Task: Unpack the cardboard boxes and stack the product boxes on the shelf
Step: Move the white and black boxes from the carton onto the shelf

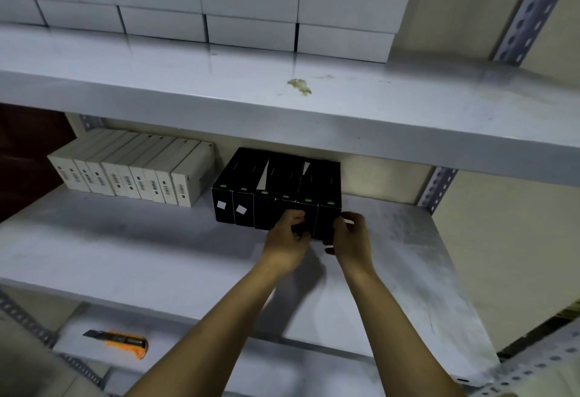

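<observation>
Both forearms come up from the bottom edge and reach to the middle shelf; the left hand and the right hand are close together at the right end of a row of black boxes. Left fingers are curled on the front of one black box near the end of the row, and they hold it; right fingers are curled around the front corner of the last box in the row, with the thumb at its outer side; so both hands grasp boxes, neither is released. How firm the hold is, I cannot tell. These black boxes stand upright, touching side by side, at the back part of the shelf; two of them, left of the hands, carry a small white label low on the front.

Further left of the hands, on the same shelf, stands a row of white boxes, also upright and pressed together, just beside the black row. Above the hands is the upper shelf with a pale stain on it; behind the stain, more white cartons are stacked in layers. Below the left forearm, on a lower shelf, lies an orange and black cutter; right of the hands rises a perforated metal post.
</observation>
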